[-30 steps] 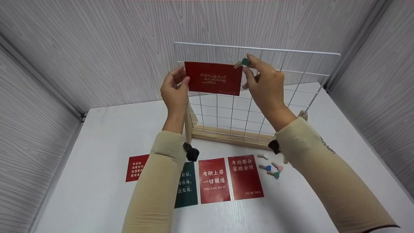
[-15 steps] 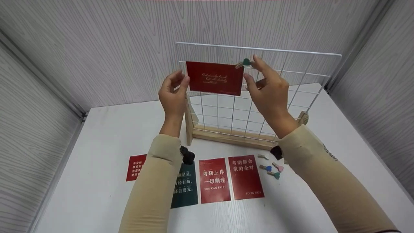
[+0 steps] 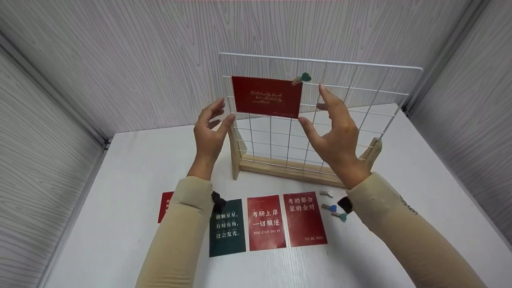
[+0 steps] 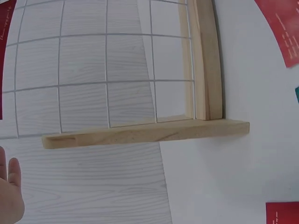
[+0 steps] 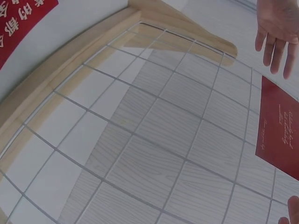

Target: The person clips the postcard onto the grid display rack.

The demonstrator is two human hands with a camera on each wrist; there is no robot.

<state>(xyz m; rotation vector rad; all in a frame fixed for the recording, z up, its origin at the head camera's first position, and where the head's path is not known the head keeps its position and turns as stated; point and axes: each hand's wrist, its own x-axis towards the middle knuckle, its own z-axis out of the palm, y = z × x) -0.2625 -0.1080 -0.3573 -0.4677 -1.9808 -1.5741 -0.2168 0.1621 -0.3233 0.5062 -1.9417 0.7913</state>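
A red card (image 3: 267, 97) with gold script hangs on the upper left of a white wire grid (image 3: 352, 116). At its upper right corner, a wooden clothespin with a green heart (image 3: 303, 78) holds it to a grid wire. My left hand (image 3: 210, 134) is raised just left of the card, fingers spread and holding nothing. On the card's right side my right hand (image 3: 336, 132) is also spread and holds nothing, its thumb tip close to the lower right corner. Both hands flank the card in the right wrist view, the left hand (image 5: 279, 32) at the top.
The grid stands on a wooden base (image 3: 280, 170). In front lie a green card (image 3: 227, 244), two red cards (image 3: 267, 240) (image 3: 306, 224) and another red card (image 3: 165, 208) partly behind the left sleeve. Small clothespins (image 3: 330, 207) lie right of the cards.
My right hand has let go of the green-heart clothespin and moved down and right. The left hand has released the card's left edge and drawn down and left. The card stays on the grid.
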